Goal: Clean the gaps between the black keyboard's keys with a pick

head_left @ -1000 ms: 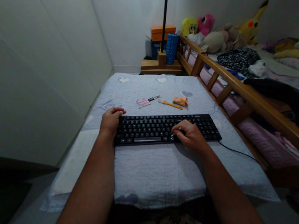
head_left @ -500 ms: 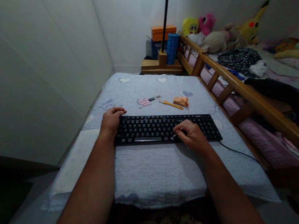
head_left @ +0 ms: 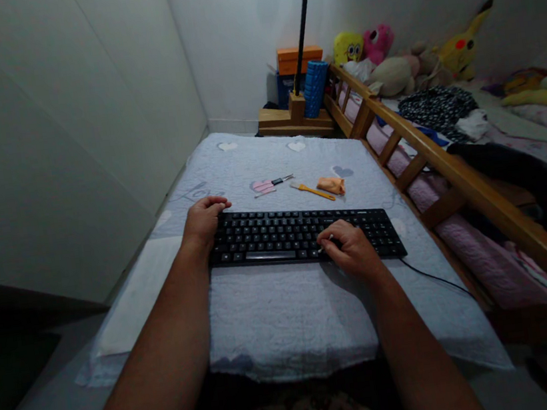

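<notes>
A black keyboard [head_left: 267, 231] lies flat across the cloth-covered table. At its left end is my left hand [head_left: 201, 224], closed about the upper left corner with thumb and fingers together. My right hand [head_left: 350, 244] is over the keys left of the number pad, pinching a thin cotton swab [head_left: 319, 251]. The swab's white lower tip is down at the bottom row of keys, and its middle is hidden by the fingers. Beyond the keyboard lie a yellow-handled brush [head_left: 316, 191], a folded orange cloth [head_left: 331, 186], a black-handled tool [head_left: 278, 181] and a thin white stick [head_left: 265, 193].
A black cable [head_left: 436, 273] runs from the keyboard's right end toward the wooden bed rail [head_left: 428, 154]. White paper [head_left: 137, 297] lies under my left forearm. A pole on a wooden base [head_left: 275, 119], an orange box [head_left: 299, 59] and a blue roller [head_left: 315, 88] stand behind the table.
My right hand shifts very slightly and the cotton swab tilts a little between its fingers. My left hand and the keyboard stay in place.
</notes>
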The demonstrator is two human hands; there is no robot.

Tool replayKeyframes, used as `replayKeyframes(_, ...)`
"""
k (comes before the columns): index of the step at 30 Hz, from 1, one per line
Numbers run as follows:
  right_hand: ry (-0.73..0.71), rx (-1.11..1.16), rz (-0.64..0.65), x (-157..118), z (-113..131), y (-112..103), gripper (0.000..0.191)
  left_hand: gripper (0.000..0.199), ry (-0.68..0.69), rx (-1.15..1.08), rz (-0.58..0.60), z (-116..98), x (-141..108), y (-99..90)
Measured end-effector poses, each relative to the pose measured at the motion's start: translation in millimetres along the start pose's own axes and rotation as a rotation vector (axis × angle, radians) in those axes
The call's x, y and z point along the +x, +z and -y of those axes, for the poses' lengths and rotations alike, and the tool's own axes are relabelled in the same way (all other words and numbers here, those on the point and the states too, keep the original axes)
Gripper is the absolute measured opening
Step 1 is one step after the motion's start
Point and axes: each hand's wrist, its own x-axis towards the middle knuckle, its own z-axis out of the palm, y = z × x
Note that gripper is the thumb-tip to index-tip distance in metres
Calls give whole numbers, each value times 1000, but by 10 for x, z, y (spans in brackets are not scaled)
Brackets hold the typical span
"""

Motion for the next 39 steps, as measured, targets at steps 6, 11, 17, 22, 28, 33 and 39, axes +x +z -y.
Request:
replayKeyframes(6, -3, 1, 25, 1, 17, -6, 15, 12, -2, -23, -2, -2, -4, 0)
replayKeyframes(11, 17, -1, 28, 2, 35, -4, 15, 13, -16, -11, -3, -9, -1, 3)
replayKeyframes(17, 24, 0, -1, 3, 12, -9, 16, 11, -16, -23, 4, 4, 4, 0)
replayKeyframes(22, 6, 2, -23, 5, -7, 1, 16, 12, -11, -7, 6, -11, -8, -1)
replayKeyframes(28, 8, 5, -31, 5, -5, 2, 16, 11, -3, -6, 10, -5, -5, -5)
replayKeyframes(33, 24, 1, -1, 5, 18, -14, 15, 12, -7, -7, 9, 4, 2, -6)
replayKeyframes(39, 29, -2, 28, 0, 44, -23, 16, 13, -15, 11, -1, -15, -11, 2)
